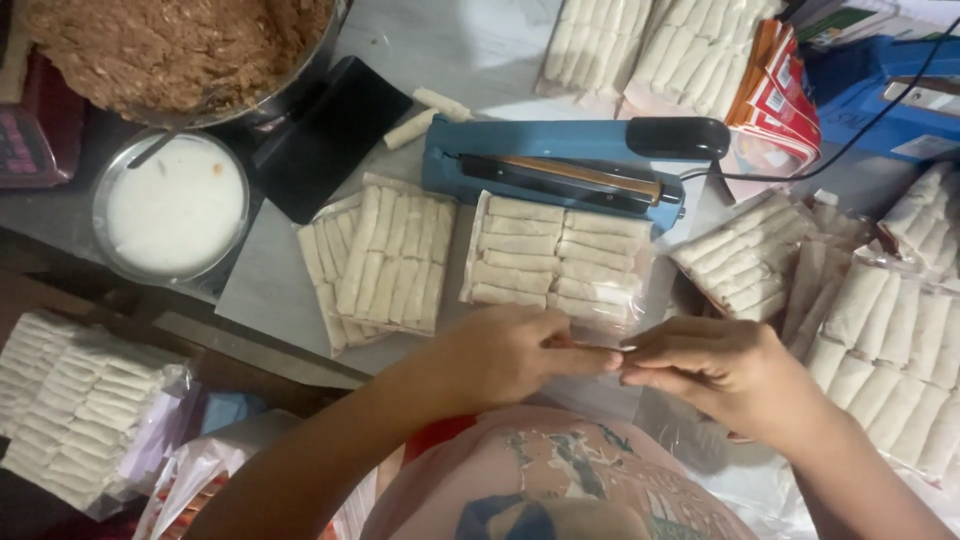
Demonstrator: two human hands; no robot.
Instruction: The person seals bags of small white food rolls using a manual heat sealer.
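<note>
Seen from above, the person's left hand and right hand meet fingertip to fingertip, both pinching the top edge of a clear, thin plastic bag that hangs just below them. Just beyond the hands lies a sealed clear packet of pale spring rolls, and beyond that a blue tabletop heat sealer with a black handle. Far off to the left hand's side stands a round metal bowl of white liquid.

Soft, dim indoor light, mild glare on plastic, slightly blurred throughout
</note>
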